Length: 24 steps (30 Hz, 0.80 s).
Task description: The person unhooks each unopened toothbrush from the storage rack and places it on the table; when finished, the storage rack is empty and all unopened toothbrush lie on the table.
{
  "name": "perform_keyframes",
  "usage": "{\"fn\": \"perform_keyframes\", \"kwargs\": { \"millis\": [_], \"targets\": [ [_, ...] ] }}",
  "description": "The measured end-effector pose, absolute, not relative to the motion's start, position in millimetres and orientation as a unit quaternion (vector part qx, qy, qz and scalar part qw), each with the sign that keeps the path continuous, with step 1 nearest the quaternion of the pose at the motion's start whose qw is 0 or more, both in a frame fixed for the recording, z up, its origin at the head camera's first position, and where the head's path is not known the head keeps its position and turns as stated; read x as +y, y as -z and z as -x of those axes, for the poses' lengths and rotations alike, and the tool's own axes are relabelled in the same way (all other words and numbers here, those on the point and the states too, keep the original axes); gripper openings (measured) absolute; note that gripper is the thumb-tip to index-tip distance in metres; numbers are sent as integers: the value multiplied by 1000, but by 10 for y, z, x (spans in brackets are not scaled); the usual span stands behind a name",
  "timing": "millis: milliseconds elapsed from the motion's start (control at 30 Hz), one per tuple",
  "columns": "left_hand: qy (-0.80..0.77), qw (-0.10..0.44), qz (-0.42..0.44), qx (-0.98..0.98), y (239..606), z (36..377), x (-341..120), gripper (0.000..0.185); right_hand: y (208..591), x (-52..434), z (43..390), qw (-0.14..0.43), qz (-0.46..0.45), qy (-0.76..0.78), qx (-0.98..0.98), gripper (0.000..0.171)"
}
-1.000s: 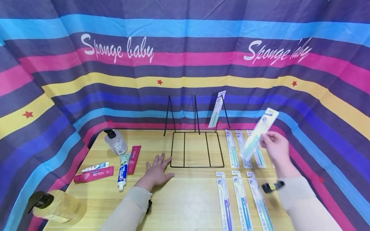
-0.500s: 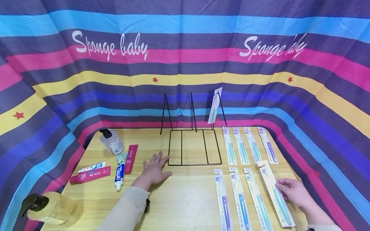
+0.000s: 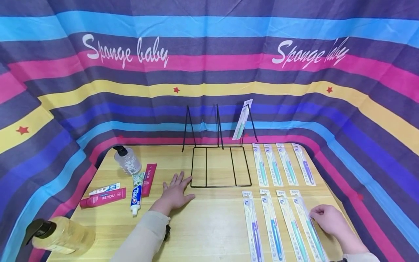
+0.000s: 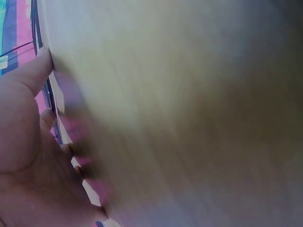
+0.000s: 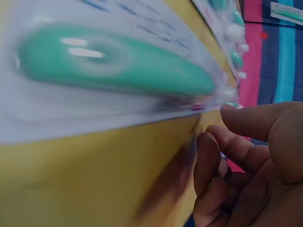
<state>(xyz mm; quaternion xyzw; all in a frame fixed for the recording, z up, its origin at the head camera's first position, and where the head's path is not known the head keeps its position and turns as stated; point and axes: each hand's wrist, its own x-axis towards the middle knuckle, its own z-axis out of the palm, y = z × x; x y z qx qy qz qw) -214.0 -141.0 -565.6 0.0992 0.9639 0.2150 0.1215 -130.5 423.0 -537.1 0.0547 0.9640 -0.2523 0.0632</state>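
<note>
A packaged toothbrush [image 3: 309,227] with a green handle lies on the table at the end of the front row. My right hand [image 3: 330,220] is at its right edge, fingers loosely curled. In the right wrist view, a gap shows between thumb [image 5: 251,120] and forefinger, with the pack's green handle [image 5: 118,61] beyond them. My left hand [image 3: 175,194] rests palm down on the wood, fingers spread, one fingertip right at the black wire rack [image 3: 220,186]. Another packaged toothbrush [image 3: 242,120] leans on the rack's upright at the back right.
Several packaged toothbrushes [image 3: 258,165] form a back row on the right, with more in front of it. Toothpaste tubes [image 3: 135,194], a clear pump bottle [image 3: 127,160] and a yellow pump bottle [image 3: 63,234] stand or lie at left. A striped cloth [image 3: 206,67] encloses the table.
My right hand has carried the green-handled toothbrush pack down from above the back row, laid it at the front row's right end and let go. The left hand stays put.
</note>
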Motion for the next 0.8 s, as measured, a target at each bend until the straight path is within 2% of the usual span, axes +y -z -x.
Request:
{"fn": "perform_keyframes", "kwargs": {
  "millis": [167, 367, 533, 800],
  "targets": [
    [-216, 123, -97, 964, 5650, 2142, -1412, 81, 5095, 4147, 1572, 18, -32, 250, 968, 32],
    [-217, 123, -100, 963, 5678, 2157, -1422, 82, 4735, 3685, 2100, -52, 13, 289, 956, 37],
    [-222, 112, -101, 963, 5731, 2172, -1436, 82, 4544, 3172, 2688, -115, 12, 399, 910, 43],
    [-218, 118, -104, 963, 5686, 2172, -1411, 82, 4242, 2497, 3388, -156, -19, 575, 803, 52]
  ]
}}
